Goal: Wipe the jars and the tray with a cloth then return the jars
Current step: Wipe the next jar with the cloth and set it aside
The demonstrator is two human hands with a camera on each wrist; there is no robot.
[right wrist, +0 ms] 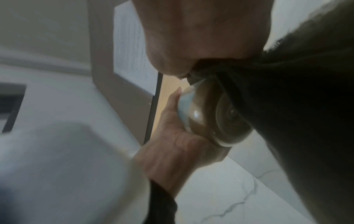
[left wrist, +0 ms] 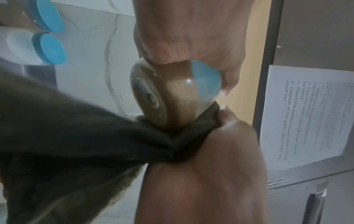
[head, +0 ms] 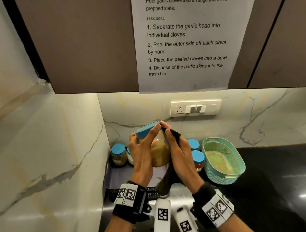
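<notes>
My left hand (head: 142, 148) grips a glass jar (head: 160, 152) of brown-yellow contents, tilted left, with fingers up against its blue lid (head: 146, 129). It is held above the dark tray (head: 116, 193) in the counter's corner. My right hand (head: 179, 153) presses a dark cloth (head: 175, 136) against the jar's right side, and the cloth's tail hangs down below. In the left wrist view the jar (left wrist: 172, 97) shows its base, with the cloth (left wrist: 86, 136) bunched under it. In the right wrist view the cloth (right wrist: 296, 106) covers the jar (right wrist: 206, 116) from the right.
Two blue-lidded jars (head: 119, 154) stand in the tray's back left corner. Two more jars (head: 197, 158) stand to the right, beside a teal basket (head: 222, 160) on the black counter (head: 276, 178). A marble wall is on the left. A cabinet with a taped paper hangs overhead.
</notes>
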